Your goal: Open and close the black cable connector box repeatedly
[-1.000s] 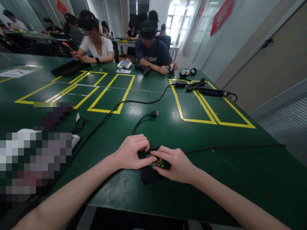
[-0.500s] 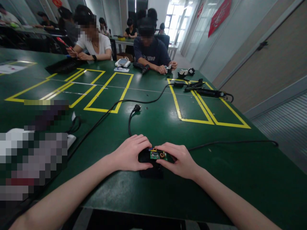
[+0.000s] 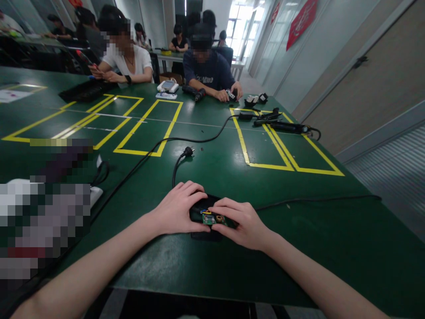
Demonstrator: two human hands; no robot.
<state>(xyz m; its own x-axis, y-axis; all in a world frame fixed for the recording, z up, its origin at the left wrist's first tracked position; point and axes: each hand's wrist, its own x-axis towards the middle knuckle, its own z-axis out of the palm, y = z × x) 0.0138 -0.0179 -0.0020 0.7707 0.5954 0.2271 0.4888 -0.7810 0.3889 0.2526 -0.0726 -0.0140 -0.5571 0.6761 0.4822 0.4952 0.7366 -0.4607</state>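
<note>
Fingers of the left hand grasp a black casing on the worktop; the right hand pinches a circuit board against it. More of the board's green face shows than a second ago.

Glossy green tabletop, black plastic casing

Left hand and right hand curled close together, their forearms slanting in from eight and four o'clock.
</note>
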